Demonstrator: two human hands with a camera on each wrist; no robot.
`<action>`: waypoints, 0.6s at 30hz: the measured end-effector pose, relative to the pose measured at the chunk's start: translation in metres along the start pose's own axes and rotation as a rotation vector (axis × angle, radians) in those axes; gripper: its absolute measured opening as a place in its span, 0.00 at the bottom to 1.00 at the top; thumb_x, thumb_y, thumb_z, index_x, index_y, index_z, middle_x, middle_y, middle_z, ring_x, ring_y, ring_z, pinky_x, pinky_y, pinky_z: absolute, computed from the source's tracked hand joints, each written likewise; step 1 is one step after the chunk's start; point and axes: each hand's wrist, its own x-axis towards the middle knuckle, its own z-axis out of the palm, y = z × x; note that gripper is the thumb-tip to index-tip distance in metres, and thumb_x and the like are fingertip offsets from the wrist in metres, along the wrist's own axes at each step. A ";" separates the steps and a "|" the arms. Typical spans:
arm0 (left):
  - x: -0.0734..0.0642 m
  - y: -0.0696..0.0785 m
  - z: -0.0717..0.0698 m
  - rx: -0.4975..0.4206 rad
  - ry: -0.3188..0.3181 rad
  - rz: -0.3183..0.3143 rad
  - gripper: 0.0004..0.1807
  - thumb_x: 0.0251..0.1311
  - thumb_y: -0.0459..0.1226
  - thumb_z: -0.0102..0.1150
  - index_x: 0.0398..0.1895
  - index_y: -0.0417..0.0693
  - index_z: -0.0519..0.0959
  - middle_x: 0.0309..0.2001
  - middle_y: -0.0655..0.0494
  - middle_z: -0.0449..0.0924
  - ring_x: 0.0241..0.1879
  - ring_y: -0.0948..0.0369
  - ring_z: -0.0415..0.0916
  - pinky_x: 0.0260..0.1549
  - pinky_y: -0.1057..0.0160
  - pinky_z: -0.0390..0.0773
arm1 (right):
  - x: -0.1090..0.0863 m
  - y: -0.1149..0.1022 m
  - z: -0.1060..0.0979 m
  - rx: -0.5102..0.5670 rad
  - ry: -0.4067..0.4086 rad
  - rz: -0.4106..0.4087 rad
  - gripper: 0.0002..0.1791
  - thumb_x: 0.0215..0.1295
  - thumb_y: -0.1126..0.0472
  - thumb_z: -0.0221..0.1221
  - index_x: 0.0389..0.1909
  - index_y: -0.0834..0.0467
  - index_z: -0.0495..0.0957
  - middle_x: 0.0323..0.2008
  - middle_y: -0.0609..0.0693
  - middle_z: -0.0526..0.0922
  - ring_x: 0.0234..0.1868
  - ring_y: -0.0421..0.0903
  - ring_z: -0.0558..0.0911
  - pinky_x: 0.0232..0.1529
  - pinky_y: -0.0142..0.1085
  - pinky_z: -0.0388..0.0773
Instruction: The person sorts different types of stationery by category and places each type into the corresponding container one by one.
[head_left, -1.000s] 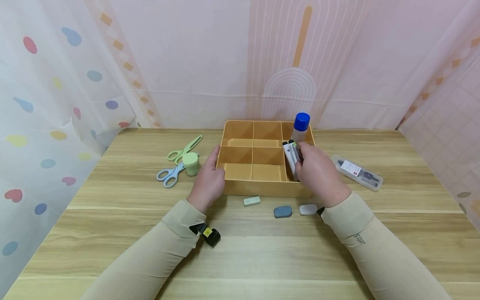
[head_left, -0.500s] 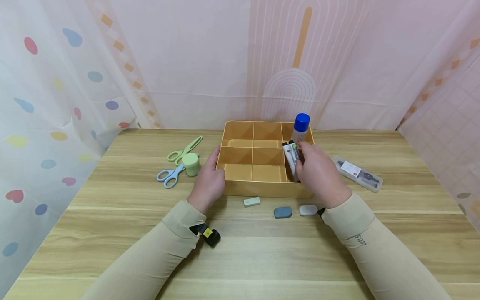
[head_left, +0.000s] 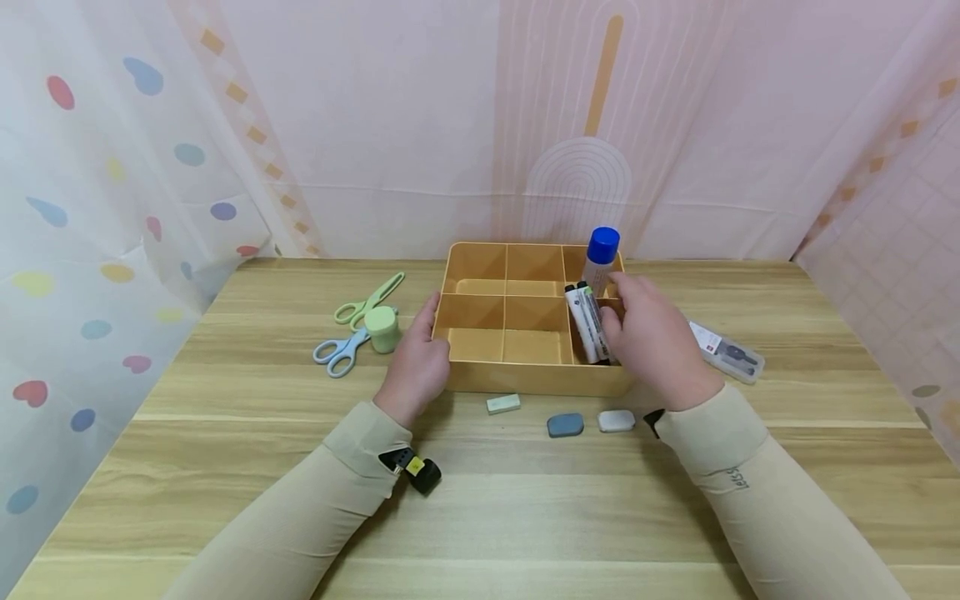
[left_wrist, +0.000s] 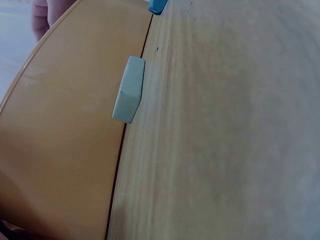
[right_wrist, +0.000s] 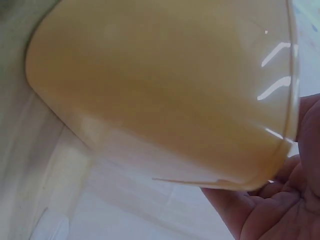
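A tan organizer box (head_left: 540,377) with several compartments stands on the table. My left hand (head_left: 415,367) rests against its left side, index finger straight along the wall. White markers with black caps (head_left: 588,325) lean in the front right compartment, their tops pointing up and back. Just right of them is my right hand (head_left: 660,342), over the box's right rim, thumb and fingers apart and holding nothing. Part of that hand (right_wrist: 280,205) shows beyond the box wall in the right wrist view. A blue-capped glue stick (head_left: 602,257) stands in the back right compartment.
Green scissors (head_left: 371,300), blue scissors (head_left: 341,352) and a green round container (head_left: 383,328) lie to the left. In front are a pale green eraser (head_left: 503,404), a blue-grey eraser (head_left: 565,425) and a white eraser (head_left: 617,421). A clear compass case (head_left: 731,358) lies right.
My right hand has let go of the markers and moved slightly right and away from them. The markers stay leaning in the compartment. My left hand has not moved.
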 end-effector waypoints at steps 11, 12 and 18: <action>0.001 -0.001 0.001 -0.023 0.000 0.016 0.41 0.73 0.28 0.34 0.88 0.61 0.46 0.85 0.56 0.51 0.84 0.55 0.48 0.82 0.48 0.50 | -0.010 0.005 -0.017 0.014 -0.034 -0.012 0.31 0.79 0.59 0.52 0.78 0.63 0.64 0.71 0.66 0.73 0.65 0.64 0.76 0.65 0.64 0.75; 0.001 -0.001 0.001 -0.028 0.000 0.018 0.41 0.73 0.28 0.34 0.88 0.61 0.45 0.85 0.57 0.51 0.84 0.55 0.48 0.82 0.48 0.50 | -0.011 0.006 -0.018 0.014 -0.036 -0.013 0.31 0.79 0.59 0.52 0.78 0.63 0.64 0.71 0.66 0.72 0.66 0.65 0.76 0.66 0.64 0.74; 0.001 0.000 0.001 -0.031 -0.010 0.030 0.43 0.72 0.27 0.34 0.87 0.65 0.45 0.86 0.60 0.48 0.84 0.57 0.45 0.83 0.50 0.48 | -0.012 0.022 -0.030 -0.020 -0.035 -0.013 0.30 0.79 0.58 0.51 0.77 0.67 0.65 0.72 0.69 0.70 0.71 0.69 0.72 0.70 0.66 0.68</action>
